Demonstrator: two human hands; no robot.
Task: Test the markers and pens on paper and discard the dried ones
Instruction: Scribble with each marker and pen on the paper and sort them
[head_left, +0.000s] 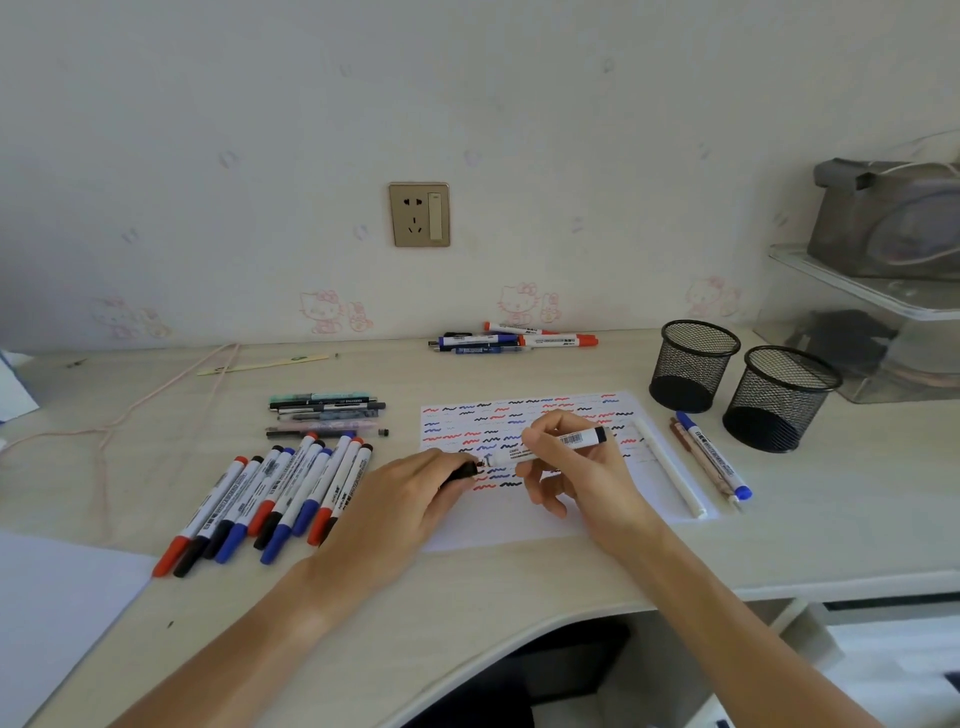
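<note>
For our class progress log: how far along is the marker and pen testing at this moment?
Done: the white paper sheet already carries many rows of red, blue and black squiggles. In hand: the right hand grips a white-barrelled black marker over the sheet, while the left hand holds its black cap. Left: the fanned row of red, black and blue markers and the two black mesh cups, which look empty. Which piles are tested is unclear.

You have bare desk (519, 582) in front of the paper (524, 525), but the marker row (270, 493) crowds your left, two mesh cups (737, 384) block the far right, and loose pens (711, 454) line the paper's right edge.
</note>
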